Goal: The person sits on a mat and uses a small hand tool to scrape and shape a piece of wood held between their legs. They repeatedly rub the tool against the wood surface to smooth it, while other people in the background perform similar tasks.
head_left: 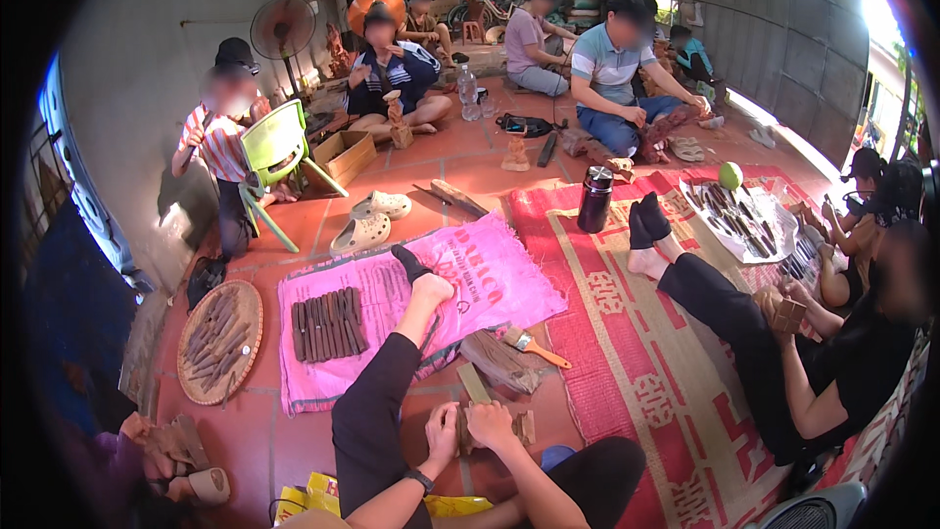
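I took the pink sack [529,286] as my landmark, and both of the wearer's hands were on its near side, low between the bent legs. The left hand [443,433] had its fingers curled over the left part of a wooden piece [527,427], seemingly to steady it. The right hand [492,423] was bent over the near end of a greenish flat strip [474,384], whose far end pointed toward the sack. I judged that the low hold let the legs and lap help brace the wood.

The wooden piece lay beneath and between the two sets of fingers, its right end sticking out past the right knuckles. I could not tell whether the right fingertips also pressed on it, since the hand covered that part.

On the sack, a row of dark wooden sticks [329,325] lay side by side, probably to keep them sorted and off the floor. Left of the sack, a round woven tray [253,311] kept more loose wooden pieces together. By the sack's near right edge, a brush [537,347] rested against a crumpled brown bag [490,357], perhaps left there for easy reach.
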Available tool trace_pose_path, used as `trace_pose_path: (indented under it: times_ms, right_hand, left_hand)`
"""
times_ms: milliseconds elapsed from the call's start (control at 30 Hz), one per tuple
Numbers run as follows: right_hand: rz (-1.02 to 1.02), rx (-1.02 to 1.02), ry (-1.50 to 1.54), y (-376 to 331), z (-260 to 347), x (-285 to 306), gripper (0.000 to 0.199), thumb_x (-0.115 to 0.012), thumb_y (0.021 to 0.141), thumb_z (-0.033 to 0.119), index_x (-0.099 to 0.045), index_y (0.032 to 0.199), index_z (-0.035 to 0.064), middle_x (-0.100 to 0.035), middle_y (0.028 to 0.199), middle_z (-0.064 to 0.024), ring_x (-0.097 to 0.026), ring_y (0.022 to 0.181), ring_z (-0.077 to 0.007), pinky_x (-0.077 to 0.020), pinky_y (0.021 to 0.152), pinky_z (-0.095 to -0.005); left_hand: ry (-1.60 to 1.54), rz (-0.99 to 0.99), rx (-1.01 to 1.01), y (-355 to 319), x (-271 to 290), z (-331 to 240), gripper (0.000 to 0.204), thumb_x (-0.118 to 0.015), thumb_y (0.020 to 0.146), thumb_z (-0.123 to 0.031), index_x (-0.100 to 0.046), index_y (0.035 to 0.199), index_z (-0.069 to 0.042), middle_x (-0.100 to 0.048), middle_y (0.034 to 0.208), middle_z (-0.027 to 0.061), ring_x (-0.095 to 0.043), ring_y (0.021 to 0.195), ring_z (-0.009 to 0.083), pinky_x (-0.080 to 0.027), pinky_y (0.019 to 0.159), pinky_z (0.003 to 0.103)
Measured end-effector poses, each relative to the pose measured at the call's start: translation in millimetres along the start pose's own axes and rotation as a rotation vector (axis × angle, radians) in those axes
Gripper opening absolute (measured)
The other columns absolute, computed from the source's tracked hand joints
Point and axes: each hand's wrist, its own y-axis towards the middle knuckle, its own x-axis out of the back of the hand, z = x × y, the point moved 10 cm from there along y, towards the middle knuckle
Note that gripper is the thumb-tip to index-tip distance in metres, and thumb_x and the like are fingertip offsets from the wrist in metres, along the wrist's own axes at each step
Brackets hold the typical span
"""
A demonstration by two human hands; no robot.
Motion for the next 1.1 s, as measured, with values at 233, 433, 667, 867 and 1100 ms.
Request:
trace_pose_path:
  times_ms: [233,433,667,867,1100]
  right_hand:
    - [-0.081,0.052,-0.021,-2,16,17,0.032,-0.059,0.092,0.03,-0.073,0.078,0.0041,-0.071,0.085,-0.0167,-0.065,0.086,-0.0353,-0.0519,0.076,-0.0478]
    - [-0.153,0.054,0.0,-5,17,24,0.033,-0.06,0.092,0.03,-0.073,0.077,0.0028,-0.07,0.083,-0.0183,-0.065,0.086,-0.0368,-0.0517,0.078,-0.0488]
    - [-0.061,0.014,-0.008,-2,9,21,0.034,-0.059,0.092,0.03,-0.072,0.077,0.0026,-0.07,0.085,-0.0188,-0.065,0.088,-0.0379,-0.0506,0.081,-0.0508]
    - [-0.014,0.019,-0.053,10,14,12,0.034,-0.057,0.091,0.03,-0.073,0.077,0.0046,-0.071,0.084,-0.0208,-0.067,0.088,-0.0384,-0.0513,0.082,-0.0501]
    - [0.053,0.199,-0.284,6,38,19,0.02,-0.057,0.086,0.019,-0.073,0.078,0.0107,-0.068,0.075,-0.0129,-0.065,0.076,-0.0322,-0.0502,0.068,-0.0464]
  left_hand:
    - [0.015,-0.001,-0.027,1,1,-1,0.028,-0.054,0.097,-0.023,-0.069,0.108,-0.002,-0.067,0.111,0.0178,-0.063,0.105,0.0318,-0.048,0.093,0.039]
    - [-0.007,-0.008,0.003,1,1,-6,0.028,-0.054,0.098,-0.023,-0.069,0.107,-0.001,-0.067,0.109,0.0176,-0.064,0.104,0.0312,-0.048,0.092,0.038]
    - [-0.015,-0.051,-0.059,-1,0,-2,0.026,-0.055,0.097,-0.021,-0.069,0.106,-0.001,-0.068,0.109,0.0184,-0.065,0.101,0.0321,-0.049,0.09,0.039]
    - [-0.041,-0.066,0.037,2,1,-2,0.024,-0.057,0.096,-0.019,-0.07,0.105,-0.001,-0.068,0.11,0.0179,-0.065,0.103,0.0327,-0.049,0.091,0.038]
    - [0.0,-0.112,-0.045,-2,12,-13,0.024,-0.056,0.097,-0.021,-0.069,0.107,-0.002,-0.068,0.111,0.0166,-0.064,0.106,0.0311,-0.049,0.094,0.038]
